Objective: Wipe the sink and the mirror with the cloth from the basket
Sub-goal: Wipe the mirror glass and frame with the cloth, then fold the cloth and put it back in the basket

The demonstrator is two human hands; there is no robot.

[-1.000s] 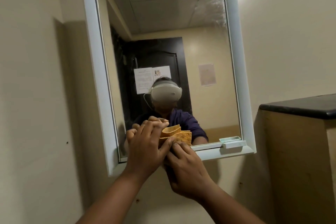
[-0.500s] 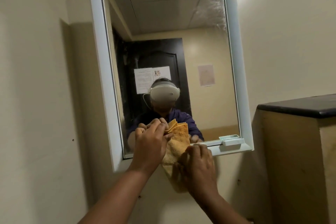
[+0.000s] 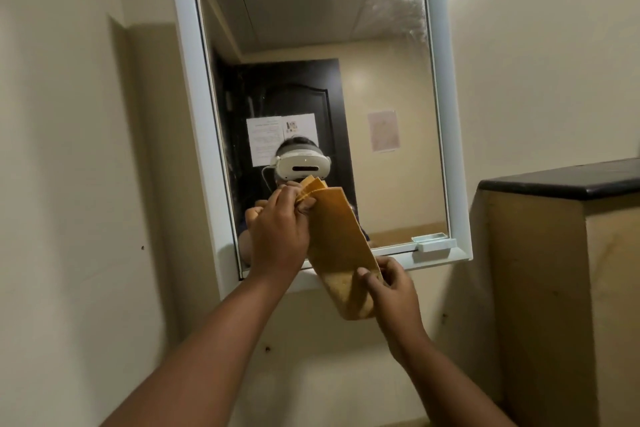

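Two hands on the cloth (image 3: 337, 246) right now, and only the one head view to go by. My left hand (image 3: 278, 236) pinches the top edge up in front of the lower part of the mirror (image 3: 311, 45), while my right hand (image 3: 391, 291) grips the bottom end down below the frame, so both are clamped on fabric, neither one loose. What's different from a second ago: back then the cloth was a small folded wad squeezed between both hands at the bottom of the glass, half a second ago it was partly opened, and now it's pulled out into a long strip slanting from upper left to lower right. I'd guess that means I'm opening it up to get a flat face for the glass, so mirror wiping hasn't really started, and the hazy smeared patch in the top right corner of the glass looks like it needs attention. Sink and basket aren't in view at all, so can't say anything about them. Around me: a white frame (image 3: 453, 114) with a little ledge piece (image 3: 434, 246) at its lower right, beige wall, and a dark-topped counter (image 3: 561, 180) off to the right. Nothing really blocks the glass apart from my own hands, though that ledge piece might snag the cloth on low passes
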